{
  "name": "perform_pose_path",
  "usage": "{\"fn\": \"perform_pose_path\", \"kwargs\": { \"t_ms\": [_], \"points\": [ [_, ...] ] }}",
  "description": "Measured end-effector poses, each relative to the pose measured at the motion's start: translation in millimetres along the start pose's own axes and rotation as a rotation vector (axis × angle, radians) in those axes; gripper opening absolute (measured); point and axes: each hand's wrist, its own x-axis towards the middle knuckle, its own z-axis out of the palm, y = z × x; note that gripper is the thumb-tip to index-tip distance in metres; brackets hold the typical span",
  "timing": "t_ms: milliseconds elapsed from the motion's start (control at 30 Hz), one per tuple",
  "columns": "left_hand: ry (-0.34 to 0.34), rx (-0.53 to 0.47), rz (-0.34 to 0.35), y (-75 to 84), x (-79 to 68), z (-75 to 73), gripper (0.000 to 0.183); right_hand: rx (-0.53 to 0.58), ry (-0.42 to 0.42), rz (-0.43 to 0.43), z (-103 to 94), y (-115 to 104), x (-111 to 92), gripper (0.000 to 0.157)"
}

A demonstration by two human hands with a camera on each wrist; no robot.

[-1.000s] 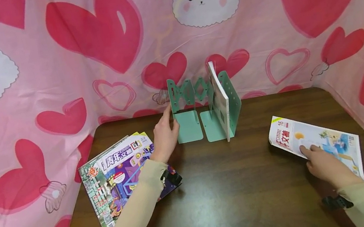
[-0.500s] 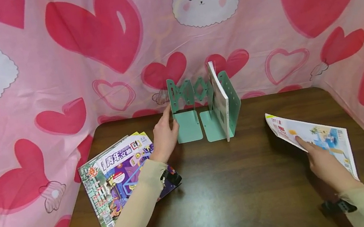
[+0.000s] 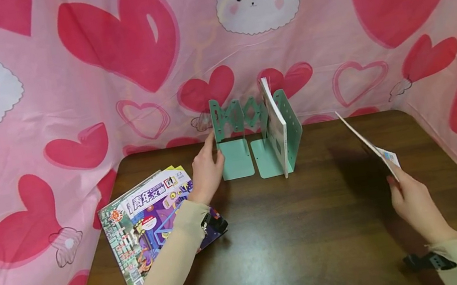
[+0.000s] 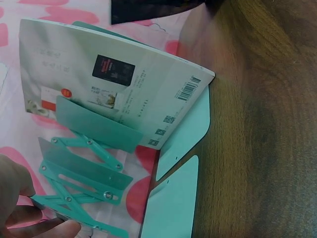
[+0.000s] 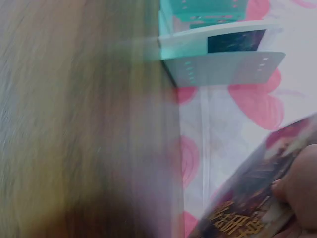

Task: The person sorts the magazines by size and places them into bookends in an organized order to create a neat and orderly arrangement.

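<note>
At the back of the table stands a green expandable metal bookend point(image 3: 236, 159). My left hand point(image 3: 206, 173) grips its left end plate; in the left wrist view the fingers point(image 4: 59, 230) curl at that plate's edge. One white magazine point(image 3: 277, 128) stands upright, leaning slightly, in the bookend's right section. On the right, above the table, my right hand point(image 3: 416, 203) holds another magazine point(image 3: 389, 156), turned so mostly its thin edge shows in the head view. The right wrist view shows a dark cover point(image 5: 262, 183) with yellow lettering on this magazine.
Several magazines point(image 3: 151, 222) lie overlapped on the table's left side, partly under my left forearm. A pink cloth point(image 3: 148, 49) with hearts and rabbit faces hangs behind and at both sides of the brown table point(image 3: 299, 232).
My right hand has lifted its magazine off the table and turned it from nearly flat to steeply tilted, its far end swinging up. The left hand and the bookend stay put.
</note>
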Motion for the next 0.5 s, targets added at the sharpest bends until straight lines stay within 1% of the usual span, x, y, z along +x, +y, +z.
{"fn": "perform_pose_path", "kwargs": {
  "t_ms": [100, 167, 300, 500],
  "points": [
    [-0.002, -0.004, 0.000, -0.1, -0.5, -0.1, 0.055, 0.032, 0.062, 0.069, -1.4, -6, 1, 0.036],
    [-0.003, -0.006, -0.002, -0.3, -0.7, -0.2, 0.056, 0.049, 0.086, 0.125, -2.6, -11, 2, 0.031],
    [0.000, -0.008, -0.004, -0.5, -1.0, -0.4, 0.055, 0.103, 0.119, 0.207, -4.2, -19, 3, 0.029],
    [0.005, -0.007, -0.004, -0.4, -0.8, -0.5, 0.056, 0.192, 0.112, 0.290, -5.8, -32, 7, 0.031]
  ]
}}
